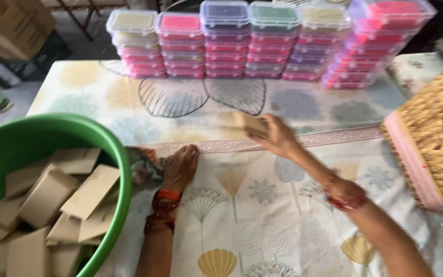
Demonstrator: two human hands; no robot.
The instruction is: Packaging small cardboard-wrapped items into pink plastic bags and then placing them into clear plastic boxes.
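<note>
The right hand (pixel 278 136) grips a tan block (pixel 252 124) at its 10 o'clock. The left hand (pixel 180 165) rests flat, open, on the cloth (pixel 262 205), with the green tub (pixel 52 128) at its 9 o'clock.

- Right hand (pixel 279 137) is gripping a small tan block (pixel 252 124) above the patterned tablecloth (pixel 262 205).
- Left hand (pixel 179 165) is pressing flat on the cloth beside the green tub (pixel 109 154) of tan blocks.
- Stacked lidded containers (pixel 262 43) are lining the far edge; a wicker basket (pixel 431 138) is sitting right.
</note>
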